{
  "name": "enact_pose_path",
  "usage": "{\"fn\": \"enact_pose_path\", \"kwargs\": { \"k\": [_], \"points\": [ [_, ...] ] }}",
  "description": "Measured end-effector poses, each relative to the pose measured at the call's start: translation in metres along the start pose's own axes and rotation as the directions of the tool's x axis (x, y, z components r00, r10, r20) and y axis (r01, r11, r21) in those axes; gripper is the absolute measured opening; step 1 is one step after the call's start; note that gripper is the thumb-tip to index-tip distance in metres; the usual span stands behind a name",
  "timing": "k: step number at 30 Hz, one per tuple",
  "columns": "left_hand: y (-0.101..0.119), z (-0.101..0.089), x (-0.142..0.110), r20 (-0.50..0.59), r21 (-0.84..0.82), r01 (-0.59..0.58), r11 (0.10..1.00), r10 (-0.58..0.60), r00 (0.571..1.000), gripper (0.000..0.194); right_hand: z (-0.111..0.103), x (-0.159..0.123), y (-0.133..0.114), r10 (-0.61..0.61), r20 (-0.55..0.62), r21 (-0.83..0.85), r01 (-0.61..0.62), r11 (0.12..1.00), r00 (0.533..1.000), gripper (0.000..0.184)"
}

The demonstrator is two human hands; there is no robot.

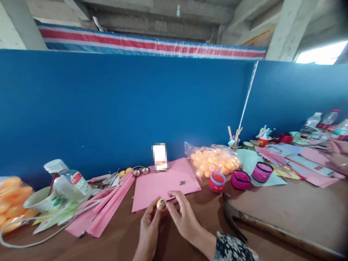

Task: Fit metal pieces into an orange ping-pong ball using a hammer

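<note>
An orange ping-pong ball (pixel 161 204) with a small dark marking on its face is held between the thumb and fingers of my left hand (pixel 148 224). My right hand (pixel 185 217) is close against the ball's right side, thumb tip at its edge and index finger stretched out apart above. Whether the right hand's lower fingers hold anything is hidden. Both hands are over the near edge of a pink sheet (pixel 160 185). A small heap of dark bits (pixel 182 182) lies on that sheet, just beyond my right hand.
A claw hammer (pixel 261 221) lies on the right. Behind are a bag of orange balls (pixel 213 161), a red-and-blue cup (pixel 217 182) and magenta felt rings (pixel 240 179). Pink strips (pixel 108 208), a white cable (pixel 35 246) and a plastic bottle (pixel 78 183) are on the left.
</note>
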State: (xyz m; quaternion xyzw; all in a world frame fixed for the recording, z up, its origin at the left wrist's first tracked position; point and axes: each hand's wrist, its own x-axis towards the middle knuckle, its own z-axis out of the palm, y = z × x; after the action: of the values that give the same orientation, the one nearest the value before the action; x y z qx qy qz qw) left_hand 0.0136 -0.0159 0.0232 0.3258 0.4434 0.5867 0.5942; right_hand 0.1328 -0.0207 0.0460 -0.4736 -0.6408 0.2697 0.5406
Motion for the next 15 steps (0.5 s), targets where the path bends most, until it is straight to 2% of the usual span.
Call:
{"fn": "enact_pose_path", "kwargs": {
  "k": [2, 4, 6, 9, 11, 14, 15],
  "points": [
    [-0.004, -0.002, 0.001, 0.049, 0.006, -0.012, 1.0, 0.012, 0.999, 0.049, -0.008, 0.004, -0.011, 0.018, 0.045, 0.012, -0.018, 1.0, 0.999, 0.022],
    [-0.007, -0.004, 0.002, 0.045, 0.037, -0.034, 0.999, 0.032, 0.998, 0.049, -0.02, 0.013, -0.018, 0.018, 0.069, -0.003, -0.018, 1.0, 0.997, 0.024],
    [-0.009, -0.005, 0.003, 0.021, 0.077, -0.045, 0.996, 0.043, 0.999, 0.049, -0.034, 0.029, -0.016, 0.0, 0.023, -0.056, 0.002, 0.998, 1.0, 0.022],
    [-0.011, -0.004, 0.003, 0.012, 0.125, -0.068, 0.99, 0.067, 0.998, 0.049, -0.052, 0.058, 0.003, -0.039, -0.079, -0.284, 0.015, 0.959, 0.996, 0.022],
    [-0.011, -0.004, 0.003, 0.02, 0.149, -0.087, 0.985, 0.085, 0.996, 0.049, -0.058, 0.073, 0.022, -0.023, -0.067, -0.471, -0.011, 0.882, 0.998, 0.022],
    [-0.011, -0.004, 0.003, 0.024, 0.174, -0.095, 0.98, 0.092, 0.995, 0.048, -0.057, 0.081, 0.048, 0.095, 0.082, -0.715, -0.008, 0.699, 0.992, 0.023],
    [-0.01, -0.004, 0.003, 0.023, 0.185, -0.094, 0.978, 0.091, 0.996, 0.048, -0.055, 0.08, 0.056, 0.115, 0.116, -0.738, 0.008, 0.675, 0.987, 0.023]
  ]
}}
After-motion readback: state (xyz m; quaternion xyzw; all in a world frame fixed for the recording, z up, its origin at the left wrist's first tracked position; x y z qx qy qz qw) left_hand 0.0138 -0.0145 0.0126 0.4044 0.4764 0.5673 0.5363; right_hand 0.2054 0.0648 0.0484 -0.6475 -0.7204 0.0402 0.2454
